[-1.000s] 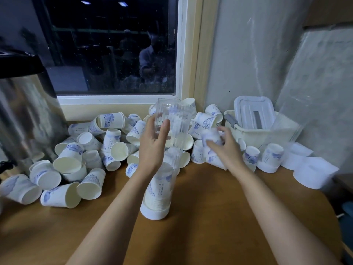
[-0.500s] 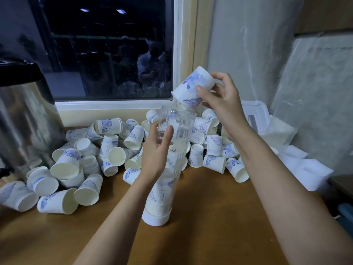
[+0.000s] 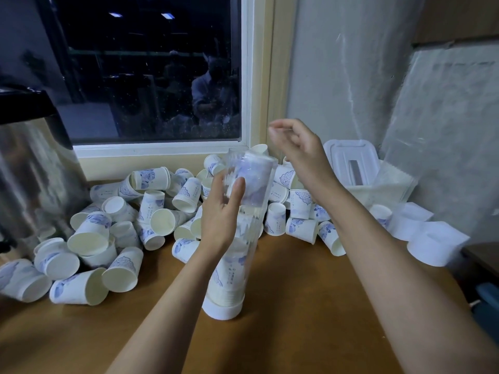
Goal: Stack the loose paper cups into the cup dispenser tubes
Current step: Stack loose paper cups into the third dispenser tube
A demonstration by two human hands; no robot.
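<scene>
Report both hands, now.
Left hand: grips the clear dispenser tube.
Right hand: open, fingers loosely curled, empty, above the tube's top.

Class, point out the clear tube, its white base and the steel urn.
clear tube (image 3: 259,186), head view, upper wall.
white base (image 3: 222,311), head view, front side.
steel urn (image 3: 35,168), head view, shiny side.

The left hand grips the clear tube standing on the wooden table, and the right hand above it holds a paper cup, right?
Not quite. The left hand grips the clear tube standing on the wooden table, but the right hand above it holds nothing; a paper cup sits inside the tube's top. The head view shows this.
</scene>
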